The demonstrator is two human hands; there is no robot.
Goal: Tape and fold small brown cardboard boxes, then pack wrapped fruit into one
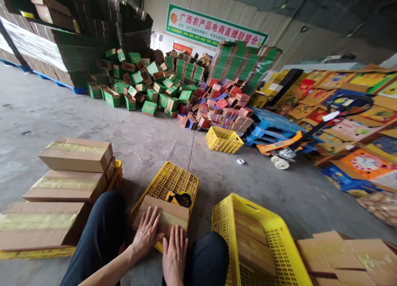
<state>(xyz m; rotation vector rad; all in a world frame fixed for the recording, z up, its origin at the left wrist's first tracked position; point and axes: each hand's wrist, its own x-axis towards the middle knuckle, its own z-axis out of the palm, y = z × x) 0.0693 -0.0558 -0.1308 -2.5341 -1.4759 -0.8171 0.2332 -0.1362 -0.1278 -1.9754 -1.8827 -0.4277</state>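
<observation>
Flat on the cardboard box (170, 215) went the left hand (147, 232), fingers a little spread, and right beside it lay the right hand (175, 253), its fingers straight and closer together! The box sat on the near end of a yellow crate (172, 176), tape across its top, with a tape dispenser (183, 199) just behind. Taped boxes (62, 182) stood stacked on the left; on the right, a yellow basket (223, 218) held more cartons (254, 246).
</observation>
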